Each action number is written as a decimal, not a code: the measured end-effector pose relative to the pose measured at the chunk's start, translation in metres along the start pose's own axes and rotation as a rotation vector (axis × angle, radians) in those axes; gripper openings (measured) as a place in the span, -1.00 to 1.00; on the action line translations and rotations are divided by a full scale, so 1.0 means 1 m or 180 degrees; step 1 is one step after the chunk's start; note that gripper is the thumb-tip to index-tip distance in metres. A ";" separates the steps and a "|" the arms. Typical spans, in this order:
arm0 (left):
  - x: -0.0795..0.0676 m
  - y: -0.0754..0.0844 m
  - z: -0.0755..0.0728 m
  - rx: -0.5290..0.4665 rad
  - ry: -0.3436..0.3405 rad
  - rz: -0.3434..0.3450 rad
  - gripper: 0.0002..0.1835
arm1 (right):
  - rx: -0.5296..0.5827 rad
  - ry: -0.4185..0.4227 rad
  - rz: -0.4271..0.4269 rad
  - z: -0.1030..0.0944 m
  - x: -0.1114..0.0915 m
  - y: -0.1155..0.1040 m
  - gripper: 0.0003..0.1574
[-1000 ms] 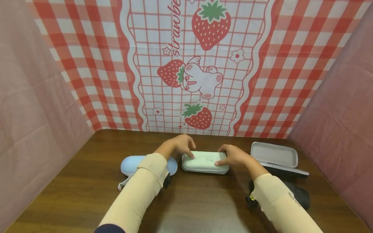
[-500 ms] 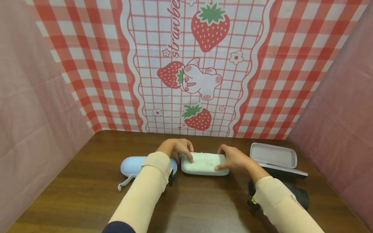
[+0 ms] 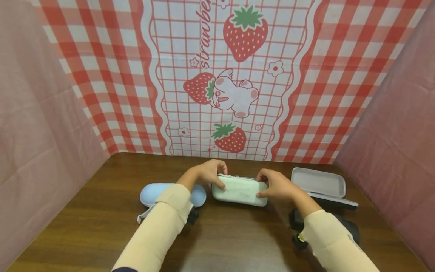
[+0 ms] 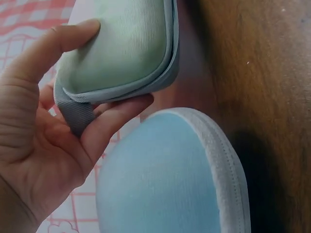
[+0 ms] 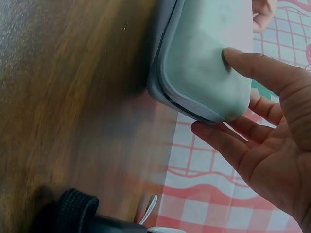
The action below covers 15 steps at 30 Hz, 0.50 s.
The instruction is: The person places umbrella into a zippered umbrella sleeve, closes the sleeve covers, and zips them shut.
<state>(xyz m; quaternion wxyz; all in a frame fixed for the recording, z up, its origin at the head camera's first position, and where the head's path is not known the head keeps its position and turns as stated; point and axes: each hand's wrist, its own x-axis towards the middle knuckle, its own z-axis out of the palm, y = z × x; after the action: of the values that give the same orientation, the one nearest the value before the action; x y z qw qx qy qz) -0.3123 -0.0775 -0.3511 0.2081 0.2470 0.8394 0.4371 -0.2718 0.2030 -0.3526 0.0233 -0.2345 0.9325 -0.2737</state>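
Note:
Both hands hold a mint-green zip case (image 3: pixel 239 192) at the middle of the table in the head view. It is closed, and its far edge is tipped up so that the top faces me. At its left end my left hand (image 3: pixel 208 173) presses the thumb on the top, with fingers behind and under the edge; a grey strap (image 4: pixel 77 114) lies against those fingers. The right hand (image 3: pixel 278 186) pinches the other end, thumb on the top (image 5: pixel 209 58) and fingertips along the zip edge. A light-blue rounded case (image 3: pixel 151 193) lies just left, partly behind my left forearm.
To the right, an open case with a grey lining (image 3: pixel 319 182) lies near the table's back corner. A dark object (image 3: pixel 350 228) sits before it, mostly behind my right forearm. A strawberry-print checked cloth (image 3: pixel 231 94) hangs behind the brown wooden table (image 3: pixel 238 241).
The mint-green case has tilted, its far edge rising so that zip trim shows along the top. My left hand shifted slightly along its end; the right hand moved a little rightward.

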 end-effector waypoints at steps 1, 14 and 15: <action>0.000 0.000 0.000 0.0120 0.0031 0.0093 -0.53 | 0.0013 0.0017 0.0002 -0.001 0.000 0.000 -0.49; -0.009 0.002 0.015 0.1183 0.0515 0.0675 -0.53 | 0.0071 -0.0023 -0.0206 -0.008 -0.002 -0.004 -0.53; -0.010 0.002 0.016 0.1234 0.0531 0.0684 -0.53 | 0.0062 -0.0030 -0.0246 -0.009 -0.001 -0.005 -0.53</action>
<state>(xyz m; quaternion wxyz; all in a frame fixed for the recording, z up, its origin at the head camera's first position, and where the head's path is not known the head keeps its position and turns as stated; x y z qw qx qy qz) -0.2947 -0.0720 -0.3567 0.0391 0.3333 0.8909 0.3062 -0.2703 0.2044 -0.3429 0.0194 -0.2714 0.9199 -0.2823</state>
